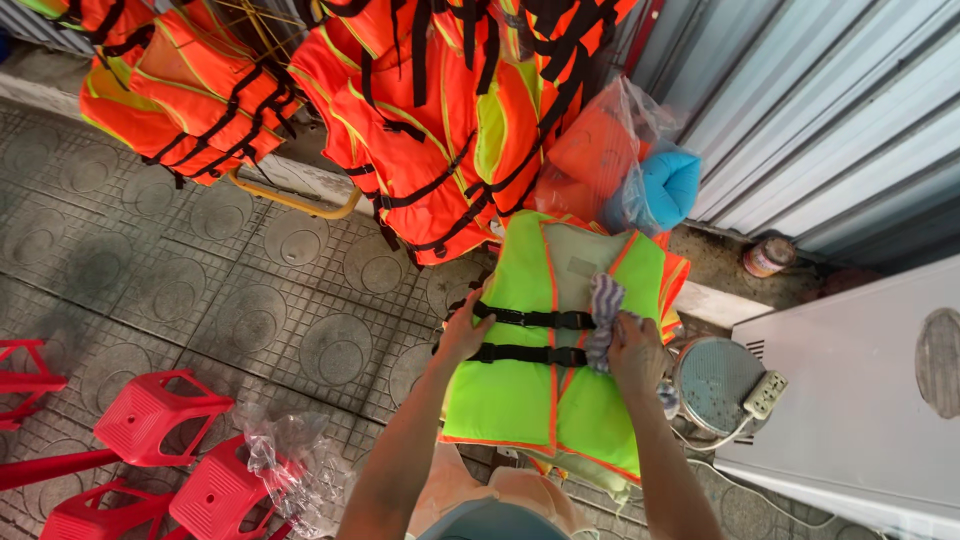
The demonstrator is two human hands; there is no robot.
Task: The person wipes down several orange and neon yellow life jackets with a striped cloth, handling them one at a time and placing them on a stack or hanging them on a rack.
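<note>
A neon green life vest [520,380] with orange trim and two black buckled straps lies in front of me, inner side up. My left hand [462,332] grips its left edge at the straps. My right hand [636,352] presses a striped grey cloth [603,312] against the vest's right panel, next to the strap buckles. Both forearms reach in from the bottom of the view.
Several orange life vests [420,110] hang on a rack behind. A clear bag with orange and blue items [625,165] leans on the corrugated metal wall [830,110]. Red plastic stools [150,415] stand at lower left, a white appliance [850,400] at right, a small tin [768,257] by the wall.
</note>
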